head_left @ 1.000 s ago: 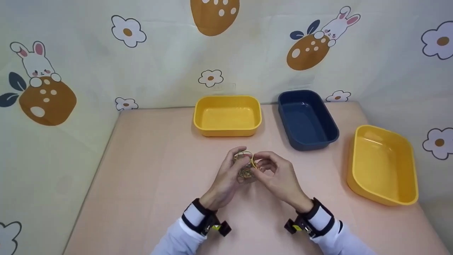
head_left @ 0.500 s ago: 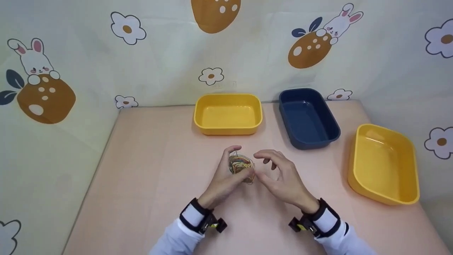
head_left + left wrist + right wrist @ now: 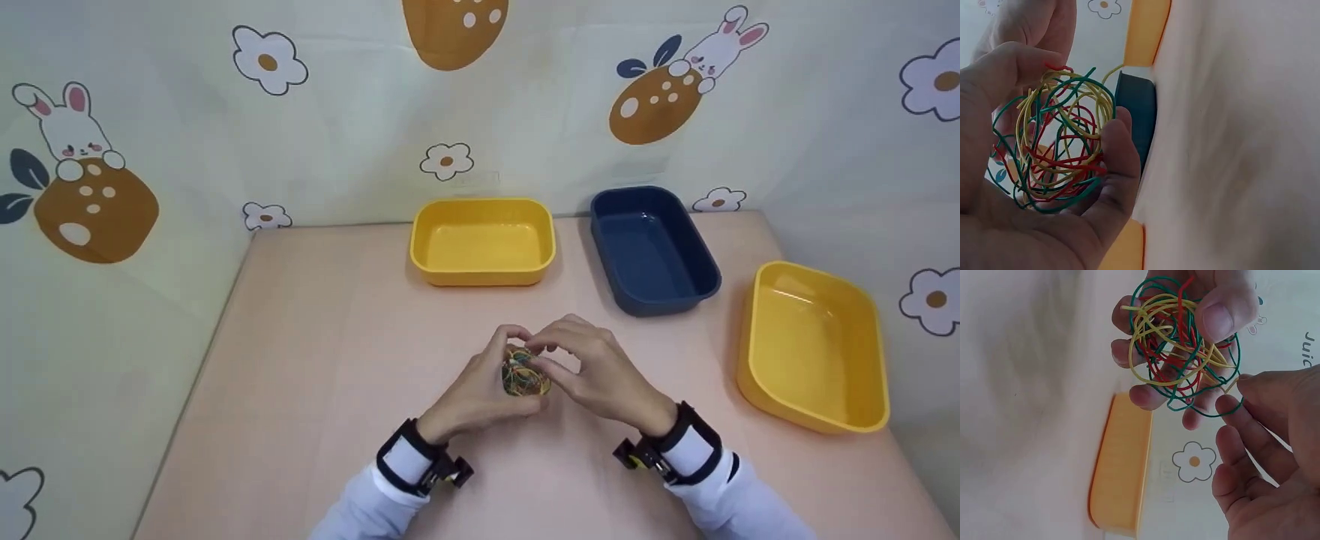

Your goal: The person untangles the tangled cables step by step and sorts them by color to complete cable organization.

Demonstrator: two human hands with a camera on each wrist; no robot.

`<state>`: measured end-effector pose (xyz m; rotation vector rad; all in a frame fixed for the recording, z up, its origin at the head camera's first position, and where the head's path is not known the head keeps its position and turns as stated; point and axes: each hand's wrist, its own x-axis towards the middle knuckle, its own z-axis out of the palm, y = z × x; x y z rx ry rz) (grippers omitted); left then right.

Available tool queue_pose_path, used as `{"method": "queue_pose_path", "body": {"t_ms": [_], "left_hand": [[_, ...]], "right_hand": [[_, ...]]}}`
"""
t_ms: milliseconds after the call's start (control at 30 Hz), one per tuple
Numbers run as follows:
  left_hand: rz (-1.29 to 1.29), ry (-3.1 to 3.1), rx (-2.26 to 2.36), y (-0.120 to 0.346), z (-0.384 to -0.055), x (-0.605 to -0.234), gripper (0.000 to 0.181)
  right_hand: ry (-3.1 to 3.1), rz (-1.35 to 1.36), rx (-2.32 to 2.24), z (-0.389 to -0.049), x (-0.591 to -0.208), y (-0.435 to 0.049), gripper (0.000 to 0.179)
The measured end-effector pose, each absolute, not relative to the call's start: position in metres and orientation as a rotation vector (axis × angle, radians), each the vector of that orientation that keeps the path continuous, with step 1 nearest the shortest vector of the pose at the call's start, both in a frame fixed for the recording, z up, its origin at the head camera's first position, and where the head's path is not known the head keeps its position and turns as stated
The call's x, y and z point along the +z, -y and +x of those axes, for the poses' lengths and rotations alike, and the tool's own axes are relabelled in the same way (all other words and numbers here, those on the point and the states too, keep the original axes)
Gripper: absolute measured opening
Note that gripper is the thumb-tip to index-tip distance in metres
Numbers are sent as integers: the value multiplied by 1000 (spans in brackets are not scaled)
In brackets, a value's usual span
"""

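A tangle of thin red, green and yellow wires (image 3: 525, 375) is held above the table in my left hand (image 3: 476, 394). The left fingers and thumb curl round its sides, as the left wrist view shows up close. At the tangle's right edge, my right hand (image 3: 611, 371) has its thumb and index finger brought together. In the right wrist view these two fingertips pinch a loose strand (image 3: 1231, 385) at the edge of the bundle. The other right fingers are bent and hold nothing. Part of the tangle is hidden behind the left fingers.
Beyond the hands, a yellow bin (image 3: 484, 277) stands at the back of the pink table (image 3: 337, 360). To its right is a dark blue bin (image 3: 660, 304), and a second yellow bin (image 3: 806, 420) stands farther right. A patterned cloth (image 3: 337, 150) hangs behind them.
Half a second ago the right fingers were spread beside the tangle; now they have closed in on its edge. The left hand has turned the tangle and shifted its grip.
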<state>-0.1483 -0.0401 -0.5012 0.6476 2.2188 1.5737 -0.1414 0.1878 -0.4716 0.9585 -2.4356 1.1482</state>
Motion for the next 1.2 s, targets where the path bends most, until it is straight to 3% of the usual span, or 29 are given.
{"method": "queue_pose_path", "body": {"t_ms": [433, 733, 1200], "left_hand": [[461, -1908, 1924, 46, -157, -508, 51], [382, -1878, 2082, 47, -157, -504, 27], [548, -2019, 1885, 69, -164, -500, 21]], "right_hand": [[2395, 653, 1580, -143, -477, -195, 4], [2396, 412, 1858, -143, -476, -200, 6], [2353, 706, 1195, -150, -478, -219, 17]]}}
